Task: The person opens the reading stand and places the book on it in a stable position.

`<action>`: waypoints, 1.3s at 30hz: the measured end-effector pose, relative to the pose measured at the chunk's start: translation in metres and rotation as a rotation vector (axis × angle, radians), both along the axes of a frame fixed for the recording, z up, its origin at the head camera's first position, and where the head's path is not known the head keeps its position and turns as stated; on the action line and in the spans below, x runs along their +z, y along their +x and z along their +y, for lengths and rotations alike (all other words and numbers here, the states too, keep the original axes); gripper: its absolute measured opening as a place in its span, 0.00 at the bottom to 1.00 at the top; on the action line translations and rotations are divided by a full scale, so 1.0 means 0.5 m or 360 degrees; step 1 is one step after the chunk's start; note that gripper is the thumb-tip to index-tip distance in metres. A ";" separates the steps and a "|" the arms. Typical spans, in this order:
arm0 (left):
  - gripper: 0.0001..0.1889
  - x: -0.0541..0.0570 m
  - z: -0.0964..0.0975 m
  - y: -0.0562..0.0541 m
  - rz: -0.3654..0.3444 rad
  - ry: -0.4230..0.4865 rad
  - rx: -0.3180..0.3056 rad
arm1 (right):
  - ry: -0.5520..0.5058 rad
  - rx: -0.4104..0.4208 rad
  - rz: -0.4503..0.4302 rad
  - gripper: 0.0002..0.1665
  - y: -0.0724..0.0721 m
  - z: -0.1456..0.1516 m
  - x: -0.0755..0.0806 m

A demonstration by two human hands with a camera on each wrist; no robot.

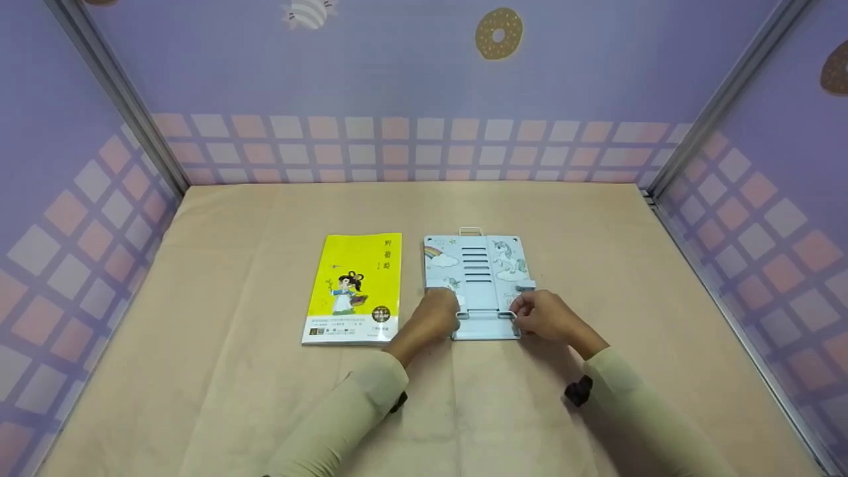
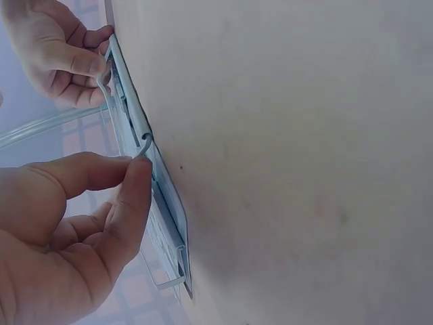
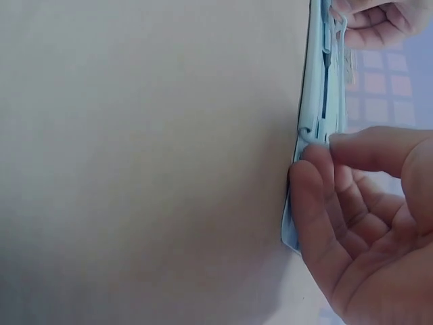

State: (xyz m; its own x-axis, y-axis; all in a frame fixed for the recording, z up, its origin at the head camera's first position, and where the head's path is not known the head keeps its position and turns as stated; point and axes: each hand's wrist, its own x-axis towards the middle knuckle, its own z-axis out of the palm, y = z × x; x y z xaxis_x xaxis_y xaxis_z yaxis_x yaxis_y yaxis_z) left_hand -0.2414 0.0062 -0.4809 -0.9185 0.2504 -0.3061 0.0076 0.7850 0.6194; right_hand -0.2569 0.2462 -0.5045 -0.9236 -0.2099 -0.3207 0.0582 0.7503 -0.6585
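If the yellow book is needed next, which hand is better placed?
Likely the left hand: it is nearer the book; the right hand is across the stand from it. Both pinch the stand.

Part of the pale-blue, unicorn-printed rectangular stand (image 1: 476, 291) is being hidden by the bare left hand (image 1: 436, 313), and both long beige sleeves (image 1: 348, 407) are being cropped below.

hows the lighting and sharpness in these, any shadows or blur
Head view: fairly even light, soft shadow on the cloth by the right sleeve, small print on the yellow book too blurry to read, slots in the stand clear; left wrist view: pale and hazy, faint shadow beside the stand; right wrist view: dimmer, diffuse shadow beside the right hand.
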 end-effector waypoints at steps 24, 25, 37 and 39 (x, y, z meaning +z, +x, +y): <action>0.07 0.022 -0.008 0.005 0.0091 -0.0076 -0.0198 | -0.0048 0.0490 0.0118 0.11 -0.002 0.034 0.026; 0.07 0.026 -0.009 0.003 0.0075 -0.0093 -0.0210 | -0.0054 0.0495 0.0103 0.11 -0.003 0.035 0.029; 0.13 0.072 -0.056 -0.077 0.0146 -0.0101 0.0230 | -0.0258 -0.0075 0.0168 0.14 -0.063 0.054 0.065; 0.15 0.071 -0.057 -0.094 0.0161 -0.0147 0.0319 | -0.0255 -0.0203 0.0185 0.15 -0.079 0.056 0.064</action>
